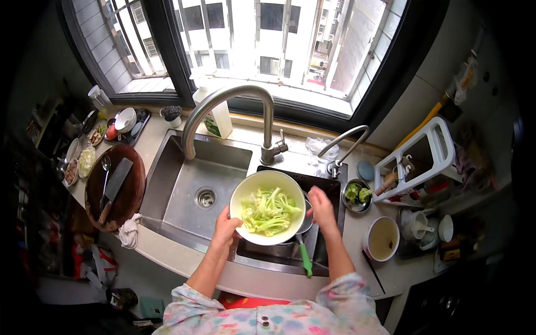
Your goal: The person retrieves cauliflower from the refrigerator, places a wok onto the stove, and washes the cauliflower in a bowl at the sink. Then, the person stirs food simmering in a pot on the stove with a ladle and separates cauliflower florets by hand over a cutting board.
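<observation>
A white bowl [237, 192] filled with pale green cut vegetable pieces [270, 212] is held over the divider between the two sink basins. My left hand [225, 228] grips the bowl's left rim, thumb on the edge. My right hand [321, 209] is just right of the bowl, over the right basin, its fingers partly curled; whether it touches anything is unclear. Below the bowl, a pan with a green handle [304, 257] sits in the right basin, mostly hidden by the bowl.
The steel left basin [190, 178] lies under a large faucet [268, 123]. A wooden board with a cleaver [118, 180] is at the left. To the right are a metal bowl of broccoli [357, 195], a white pot [381, 239], a black chopstick [374, 272] and a white rack [416, 162].
</observation>
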A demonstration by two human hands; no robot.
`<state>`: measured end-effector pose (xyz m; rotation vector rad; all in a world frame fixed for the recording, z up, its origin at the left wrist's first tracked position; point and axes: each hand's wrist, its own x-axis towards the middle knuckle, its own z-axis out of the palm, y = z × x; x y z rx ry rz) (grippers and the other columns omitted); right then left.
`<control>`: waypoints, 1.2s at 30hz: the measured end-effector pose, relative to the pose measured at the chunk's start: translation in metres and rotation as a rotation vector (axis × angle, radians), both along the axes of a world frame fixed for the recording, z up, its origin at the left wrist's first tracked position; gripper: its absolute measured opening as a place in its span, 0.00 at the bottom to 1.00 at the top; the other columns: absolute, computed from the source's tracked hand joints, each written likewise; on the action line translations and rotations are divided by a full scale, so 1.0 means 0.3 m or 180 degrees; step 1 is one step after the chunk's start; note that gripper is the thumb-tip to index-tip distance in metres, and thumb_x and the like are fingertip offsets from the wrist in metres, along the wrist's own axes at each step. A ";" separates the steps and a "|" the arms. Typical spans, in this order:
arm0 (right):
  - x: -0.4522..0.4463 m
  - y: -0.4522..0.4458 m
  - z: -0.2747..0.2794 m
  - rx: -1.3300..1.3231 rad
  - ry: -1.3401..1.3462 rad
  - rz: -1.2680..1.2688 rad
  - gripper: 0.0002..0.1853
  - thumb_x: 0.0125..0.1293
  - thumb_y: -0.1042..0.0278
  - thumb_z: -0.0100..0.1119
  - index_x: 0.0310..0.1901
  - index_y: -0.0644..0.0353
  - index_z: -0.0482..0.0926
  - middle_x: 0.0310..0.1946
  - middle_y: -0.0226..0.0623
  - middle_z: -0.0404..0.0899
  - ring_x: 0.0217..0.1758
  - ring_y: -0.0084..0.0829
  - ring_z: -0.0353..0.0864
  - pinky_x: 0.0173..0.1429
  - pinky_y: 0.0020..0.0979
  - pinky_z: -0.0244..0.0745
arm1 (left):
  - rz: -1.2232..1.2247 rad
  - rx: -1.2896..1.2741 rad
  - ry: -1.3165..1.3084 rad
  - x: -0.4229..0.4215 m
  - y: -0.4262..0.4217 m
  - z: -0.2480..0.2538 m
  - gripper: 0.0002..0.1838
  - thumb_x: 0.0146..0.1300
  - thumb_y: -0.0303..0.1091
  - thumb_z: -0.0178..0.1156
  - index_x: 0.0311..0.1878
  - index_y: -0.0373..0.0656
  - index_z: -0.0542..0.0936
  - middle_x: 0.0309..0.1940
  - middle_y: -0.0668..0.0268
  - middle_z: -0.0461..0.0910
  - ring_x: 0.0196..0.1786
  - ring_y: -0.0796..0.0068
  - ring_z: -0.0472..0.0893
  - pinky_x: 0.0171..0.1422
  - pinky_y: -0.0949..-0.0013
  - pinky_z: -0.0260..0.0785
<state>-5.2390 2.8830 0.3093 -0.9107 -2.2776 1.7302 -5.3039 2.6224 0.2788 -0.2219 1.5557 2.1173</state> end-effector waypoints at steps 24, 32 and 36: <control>-0.127 -0.797 0.122 0.1076 0.0729 0.0220 0.37 0.50 0.85 0.37 0.67 0.55 0.55 0.60 0.56 0.63 0.58 0.47 0.69 0.56 0.37 0.68 | -0.0180 -0.1961 0.1896 -0.154 -0.113 -0.005 0.49 0.48 0.54 0.64 0.68 0.44 0.52 0.66 0.37 0.44 0.68 0.35 0.44 0.70 0.48 0.42; -0.175 -0.910 0.226 0.2095 0.0601 0.0626 0.37 0.49 0.88 0.38 0.66 0.56 0.56 0.61 0.56 0.60 0.65 0.55 0.59 0.64 0.40 0.59 | 0.0719 -0.1047 0.2102 -0.195 -0.107 -0.076 0.46 0.48 0.41 0.65 0.67 0.40 0.53 0.65 0.36 0.48 0.67 0.37 0.50 0.68 0.50 0.47; -0.175 -0.909 0.210 0.2954 0.0616 0.0709 0.38 0.51 0.83 0.44 0.66 0.44 0.56 0.58 0.71 0.57 0.35 0.60 0.77 0.32 0.42 0.76 | 0.0787 -0.0678 0.2036 -0.192 -0.093 -0.099 0.43 0.51 0.39 0.63 0.67 0.39 0.52 0.66 0.40 0.49 0.68 0.41 0.50 0.70 0.53 0.45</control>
